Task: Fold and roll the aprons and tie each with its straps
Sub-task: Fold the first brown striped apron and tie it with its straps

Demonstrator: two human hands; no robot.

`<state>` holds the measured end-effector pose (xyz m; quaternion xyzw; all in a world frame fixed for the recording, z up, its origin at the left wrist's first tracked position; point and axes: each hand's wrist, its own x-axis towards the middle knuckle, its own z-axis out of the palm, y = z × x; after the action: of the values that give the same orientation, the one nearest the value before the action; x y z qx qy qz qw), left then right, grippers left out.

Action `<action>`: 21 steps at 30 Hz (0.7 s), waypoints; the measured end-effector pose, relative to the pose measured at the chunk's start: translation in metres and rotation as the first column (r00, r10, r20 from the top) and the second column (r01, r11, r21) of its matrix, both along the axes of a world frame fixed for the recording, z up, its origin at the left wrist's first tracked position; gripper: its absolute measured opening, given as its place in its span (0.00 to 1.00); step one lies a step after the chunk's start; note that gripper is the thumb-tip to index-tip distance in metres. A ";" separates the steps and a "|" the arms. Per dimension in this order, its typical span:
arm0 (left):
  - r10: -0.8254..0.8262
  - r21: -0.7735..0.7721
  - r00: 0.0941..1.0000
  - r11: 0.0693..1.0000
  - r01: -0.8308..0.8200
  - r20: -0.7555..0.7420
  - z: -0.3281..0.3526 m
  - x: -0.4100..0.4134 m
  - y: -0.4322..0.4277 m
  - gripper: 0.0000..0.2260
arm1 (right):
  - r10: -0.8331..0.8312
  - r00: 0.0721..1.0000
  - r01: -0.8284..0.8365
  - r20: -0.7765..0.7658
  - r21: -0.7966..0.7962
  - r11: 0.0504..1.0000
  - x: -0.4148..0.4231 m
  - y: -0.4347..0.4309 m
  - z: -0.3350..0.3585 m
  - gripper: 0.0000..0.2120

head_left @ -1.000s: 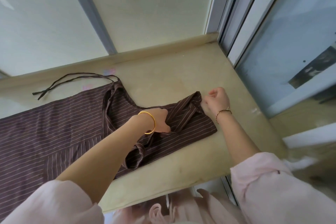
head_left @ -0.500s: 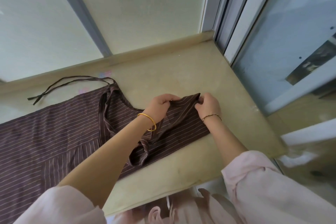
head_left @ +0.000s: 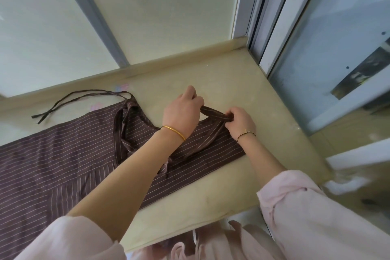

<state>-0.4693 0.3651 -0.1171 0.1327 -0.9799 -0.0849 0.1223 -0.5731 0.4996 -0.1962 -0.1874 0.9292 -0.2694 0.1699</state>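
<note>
Ledge (head_left: 232, 82) | apron (head_left: 63, 154) end well short of window frame (head_left: 280, 34) | left hand (head_left: 181, 112), right hand (head_left: 239, 121) seemingly pinch strap (head_left: 213, 113)

The apron (head_left: 52, 164) runs off the left edge, and the left forearm (head_left: 126, 186) hides part of its bib.

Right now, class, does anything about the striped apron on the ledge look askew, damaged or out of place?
Nothing looks damaged. The thin ties trail loose off the far edge of the apron onto the ledge; left hand and right hand pinch the bunched top strap.
</note>
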 end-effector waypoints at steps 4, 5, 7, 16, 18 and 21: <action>-0.048 -0.054 0.998 0.997 0.046 -0.031 0.010 -0.005 -0.004 0.04 | -0.048 0.998 0.047 0.027 0.011 0.999 0.002 -0.002 -0.001 0.07; -0.053 -0.065 0.997 0.997 0.050 -0.057 0.013 -0.006 -0.004 0.06 | -0.058 0.998 0.057 0.026 0.014 0.998 0.002 -0.003 -0.001 0.07; -0.025 -0.090 0.988 0.996 0.012 -0.149 0.018 -0.008 -0.002 0.10 | -0.071 0.997 0.070 0.018 0.023 0.997 0.003 -0.004 -0.001 0.07; -0.096 -0.184 0.994 0.979 0.085 -0.054 0.006 0.010 0.005 0.05 | -0.080 0.997 0.080 0.000 0.024 0.997 0.005 -0.003 -0.002 0.08; -0.147 -0.112 0.938 0.975 0.190 0.315 -0.009 0.023 0.004 0.08 | -0.089 0.996 0.089 0.002 0.003 0.996 0.004 -0.002 -0.002 0.08; -0.252 0.075 0.770 0.963 0.259 0.587 -0.027 0.041 0.001 0.09 | -0.114 0.993 0.115 0.021 -0.057 0.992 0.001 -0.001 -0.004 0.06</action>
<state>-0.4284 0.3657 -0.1440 0.0174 -0.9782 -0.0500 -0.2007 -0.5717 0.4987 -0.2000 -0.1361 0.9287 -0.3071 0.1568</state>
